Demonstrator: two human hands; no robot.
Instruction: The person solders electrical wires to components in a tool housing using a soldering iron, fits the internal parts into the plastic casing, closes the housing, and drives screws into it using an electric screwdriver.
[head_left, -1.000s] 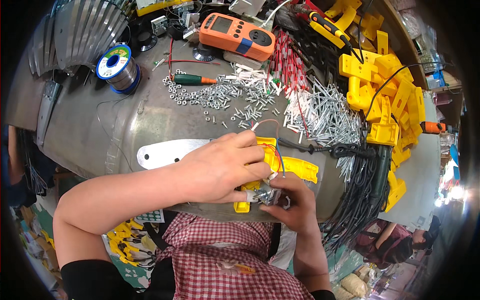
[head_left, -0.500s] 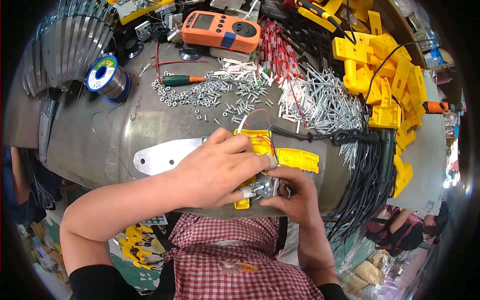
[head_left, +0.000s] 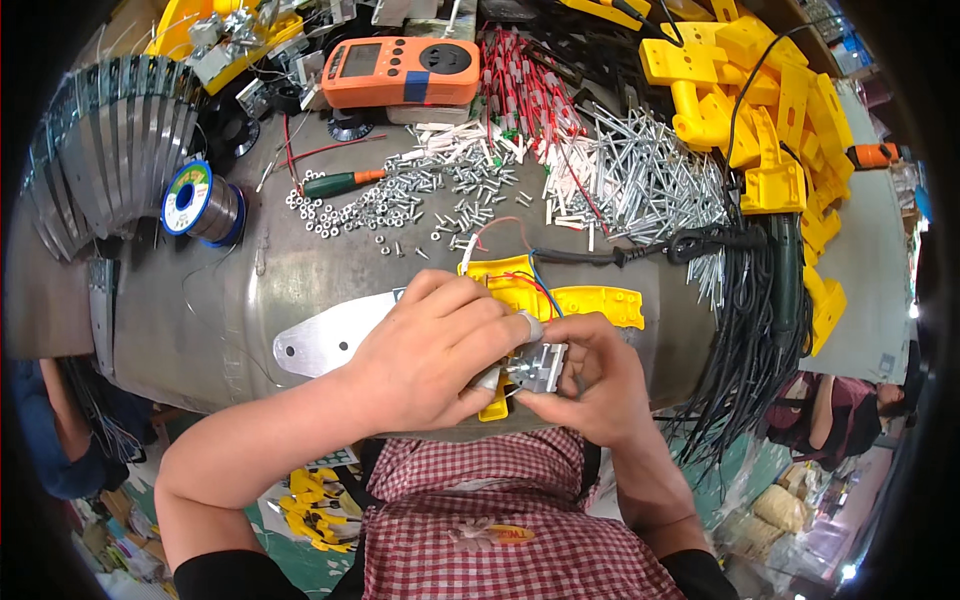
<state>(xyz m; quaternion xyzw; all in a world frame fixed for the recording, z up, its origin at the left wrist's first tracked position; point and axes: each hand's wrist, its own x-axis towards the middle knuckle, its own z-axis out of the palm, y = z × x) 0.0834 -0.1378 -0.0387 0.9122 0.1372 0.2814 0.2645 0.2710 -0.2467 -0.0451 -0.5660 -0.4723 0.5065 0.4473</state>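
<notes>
My left hand (head_left: 425, 350) and my right hand (head_left: 597, 385) meet at the near edge of the bench, both closed on a small silver metal assembly (head_left: 540, 368). Fingertips of the left hand, wrapped in pale tape, press it from the left, while the right thumb and fingers pinch its right side. Beneath them lies a yellow plastic housing (head_left: 600, 305), with red and blue wires (head_left: 541, 285) running over it. A flat silver metal plate (head_left: 325, 338) with two dark holes sticks out left, its right end hidden behind my left hand.
Small nuts and screws (head_left: 480, 180), a screwdriver (head_left: 340, 184) and long screws (head_left: 650, 180) cover the bench's far middle. Behind stands an orange multimeter (head_left: 400, 72). Solder wire (head_left: 203, 203) is at left. Yellow housings (head_left: 790, 130) and black cables (head_left: 735, 340) crowd the right.
The metal assembly is turned slightly between my fingers, showing more of its flat side. Both hands stay closed on it. The whole view has shifted a little.
</notes>
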